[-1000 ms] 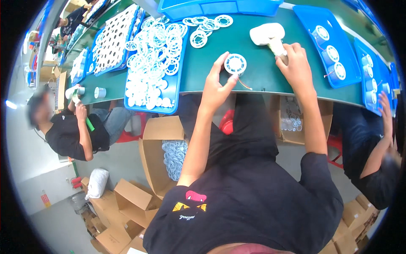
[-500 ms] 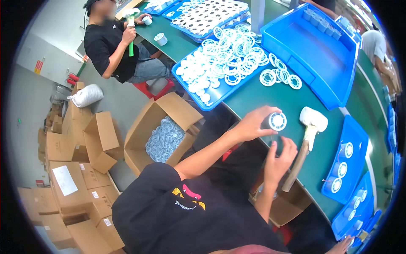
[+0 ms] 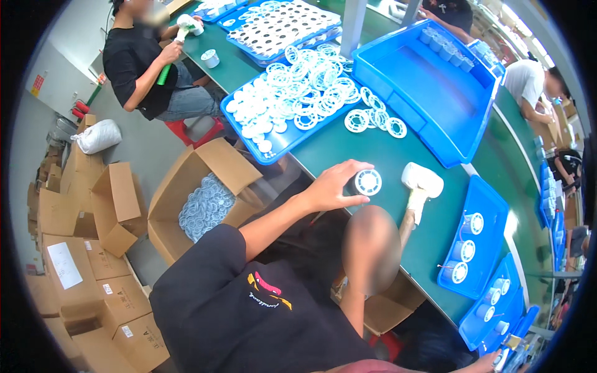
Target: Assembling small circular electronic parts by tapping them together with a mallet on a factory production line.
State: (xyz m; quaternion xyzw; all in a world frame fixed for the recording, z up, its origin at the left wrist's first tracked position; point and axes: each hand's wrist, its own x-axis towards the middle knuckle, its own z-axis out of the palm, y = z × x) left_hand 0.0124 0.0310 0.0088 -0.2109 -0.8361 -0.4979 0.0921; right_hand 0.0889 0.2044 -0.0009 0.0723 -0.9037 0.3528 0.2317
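Observation:
My left hand (image 3: 331, 188) is closed around a short white cylinder (image 3: 368, 182), thumb and fingers on its sides. The cylinder's slotted round end faces up, at the near edge of the green table. My right hand (image 3: 371, 239) is just below it, apart from the cylinder; a blur covers its fingers, so I cannot tell what they do. To the right lies a mallet (image 3: 423, 180) with a white wrapped head. Its wooden handle points toward me, partly hidden behind the blurred right hand.
A blue tray (image 3: 278, 156) of white discs and slotted rings stands at the far left, beside loose rings (image 3: 375, 118). Behind is a large blue bin (image 3: 429, 93); to the right, a blue tray (image 3: 482, 205) holds finished-looking cylinders. A cardboard box (image 3: 163, 214) stands left. Co-worker (image 3: 140, 74) far left.
The whole view has shifted, so the table appears further left. My left hand still grips the cylinder. The co-worker's mallet has tipped from upright toward the table.

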